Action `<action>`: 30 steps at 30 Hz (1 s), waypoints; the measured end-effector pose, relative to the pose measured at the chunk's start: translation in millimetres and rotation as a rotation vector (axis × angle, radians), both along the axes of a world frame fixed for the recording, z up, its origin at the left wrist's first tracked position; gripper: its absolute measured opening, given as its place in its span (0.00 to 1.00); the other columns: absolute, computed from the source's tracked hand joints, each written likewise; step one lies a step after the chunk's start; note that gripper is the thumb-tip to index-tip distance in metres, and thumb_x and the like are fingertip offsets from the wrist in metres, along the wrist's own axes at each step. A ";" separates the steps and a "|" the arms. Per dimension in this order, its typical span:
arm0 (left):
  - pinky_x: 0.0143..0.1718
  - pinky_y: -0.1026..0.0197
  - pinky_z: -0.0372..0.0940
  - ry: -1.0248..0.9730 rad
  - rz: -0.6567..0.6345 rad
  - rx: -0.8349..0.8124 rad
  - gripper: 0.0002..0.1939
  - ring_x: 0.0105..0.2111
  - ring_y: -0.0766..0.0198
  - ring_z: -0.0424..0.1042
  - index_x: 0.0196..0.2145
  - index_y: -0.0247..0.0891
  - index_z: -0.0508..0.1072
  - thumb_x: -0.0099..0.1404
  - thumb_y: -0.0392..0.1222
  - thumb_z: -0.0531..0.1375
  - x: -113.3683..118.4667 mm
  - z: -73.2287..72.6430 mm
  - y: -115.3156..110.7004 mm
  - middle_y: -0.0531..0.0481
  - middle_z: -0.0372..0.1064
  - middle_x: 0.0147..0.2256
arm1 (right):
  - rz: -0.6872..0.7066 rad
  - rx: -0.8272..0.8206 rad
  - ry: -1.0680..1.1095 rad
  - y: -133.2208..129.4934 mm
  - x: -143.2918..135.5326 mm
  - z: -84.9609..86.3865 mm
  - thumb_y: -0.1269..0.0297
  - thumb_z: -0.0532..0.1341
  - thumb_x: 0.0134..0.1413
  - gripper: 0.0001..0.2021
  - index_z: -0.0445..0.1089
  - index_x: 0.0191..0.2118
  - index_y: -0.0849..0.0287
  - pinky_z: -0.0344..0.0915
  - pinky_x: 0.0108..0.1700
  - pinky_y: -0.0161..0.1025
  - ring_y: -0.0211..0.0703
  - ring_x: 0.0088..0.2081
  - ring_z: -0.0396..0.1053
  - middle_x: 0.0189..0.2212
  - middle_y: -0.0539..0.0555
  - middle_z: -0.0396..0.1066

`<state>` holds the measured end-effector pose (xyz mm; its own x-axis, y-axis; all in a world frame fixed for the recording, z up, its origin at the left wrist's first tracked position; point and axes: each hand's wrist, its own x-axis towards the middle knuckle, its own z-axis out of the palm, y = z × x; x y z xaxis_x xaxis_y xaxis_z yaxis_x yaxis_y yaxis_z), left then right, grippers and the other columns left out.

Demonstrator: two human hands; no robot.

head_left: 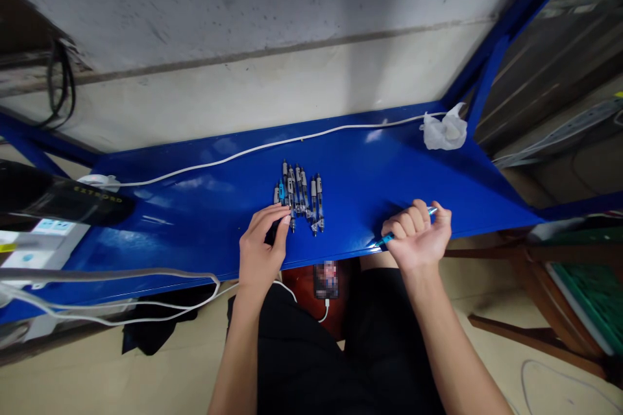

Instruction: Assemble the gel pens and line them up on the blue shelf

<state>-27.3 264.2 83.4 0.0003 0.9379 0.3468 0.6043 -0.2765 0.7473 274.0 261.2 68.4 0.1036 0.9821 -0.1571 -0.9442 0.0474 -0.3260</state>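
Note:
Several pens [302,191] with grey grips and dark tips lie side by side on the blue table [360,175], pointing away from me. One light-blue pen [281,190] is among them at the left. My left hand [263,243] is at the near left edge of this group, its thumb and fingers slightly apart around the lower pen ends, which it partly hides. To the right, my right hand [417,233] is closed in a fist, palm up, around a blue pen [387,239]. That pen sticks out on both sides of the fist, tilted just above the table's front edge.
A white cable [253,150] runs along the table's back to a crumpled plastic bag [444,131]. At the left are a black cylindrical object [63,194], a white box [53,243] and looped cables [146,275]. A phone [326,279] lies below the front edge.

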 end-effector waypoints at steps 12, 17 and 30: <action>0.63 0.42 0.73 0.004 -0.008 0.042 0.09 0.58 0.51 0.79 0.47 0.45 0.84 0.78 0.43 0.62 0.9 -0.1 0.8 0.47 0.83 0.51 | -0.015 -0.090 -0.200 7.8 -23.7 18.5 0.51 0.64 0.69 0.18 0.66 0.28 0.52 0.73 0.40 0.43 0.41 0.28 0.66 0.23 0.45 0.61; 0.64 0.42 0.73 -0.002 0.000 0.020 0.09 0.59 0.51 0.79 0.47 0.46 0.83 0.78 0.44 0.62 0.9 1.0 0.3 0.47 0.82 0.52 | -0.099 -0.034 -0.718 9.0 -38.9 14.6 0.45 0.65 0.70 0.15 0.78 0.43 0.52 0.71 0.41 0.42 0.42 0.29 0.69 0.24 0.45 0.67; 0.64 0.40 0.73 0.026 -0.021 0.030 0.09 0.60 0.49 0.78 0.49 0.47 0.83 0.79 0.44 0.61 -3.0 -2.8 0.6 0.47 0.81 0.54 | 0.028 0.324 -2.304 31.0 -66.2 -3.0 0.45 0.50 0.81 0.36 0.48 0.82 0.58 0.48 0.78 0.67 0.61 0.80 0.48 0.79 0.65 0.54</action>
<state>-30.2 264.8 80.6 0.0295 0.9268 0.3744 0.6172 -0.3115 0.7225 207.8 292.2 65.4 -0.1914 0.9457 0.2626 0.8394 0.2964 -0.4556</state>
